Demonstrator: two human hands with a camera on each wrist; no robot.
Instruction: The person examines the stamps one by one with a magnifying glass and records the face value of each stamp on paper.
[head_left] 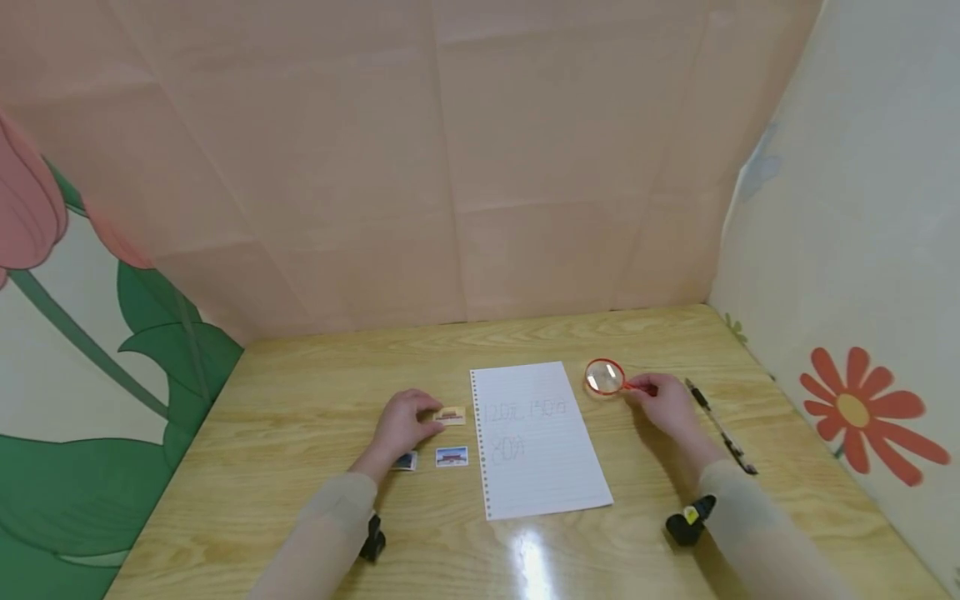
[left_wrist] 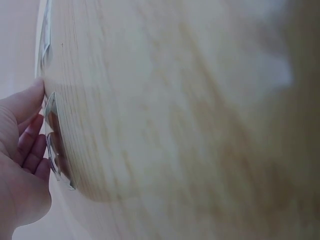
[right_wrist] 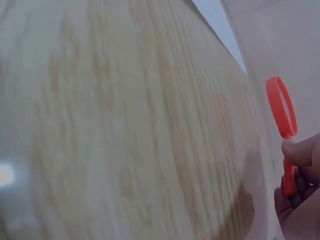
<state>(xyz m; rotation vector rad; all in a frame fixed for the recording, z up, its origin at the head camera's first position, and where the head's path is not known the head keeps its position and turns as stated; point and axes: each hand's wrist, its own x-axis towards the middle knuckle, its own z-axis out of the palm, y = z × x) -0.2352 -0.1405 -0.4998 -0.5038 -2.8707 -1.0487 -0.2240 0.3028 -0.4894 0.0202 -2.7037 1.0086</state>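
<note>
In the head view my left hand point(head_left: 403, 423) has thumb and index finger at the left edge of a yellow stamp point(head_left: 452, 416), pinching it close over the table. Below lies a blue stamp point(head_left: 452, 456) picturing a red-roofed building. A dark stamp point(head_left: 407, 461) is partly hidden by my left wrist. My right hand point(head_left: 664, 403) grips the handle of a red magnifying glass point(head_left: 604, 377), its lens raised right of the paper. The right wrist view shows the thumb pressed on the red handle point(right_wrist: 288, 177), with the other fingers curled behind it.
A lined sheet of paper point(head_left: 536, 467) with faint handwriting lies between the hands. A black-and-clear pen point(head_left: 720, 427) rests beyond my right forearm. The wooden table point(head_left: 315, 383) meets a pink-covered wall point(head_left: 525, 167) at the back and a flower-painted wall point(head_left: 847, 275) at the right.
</note>
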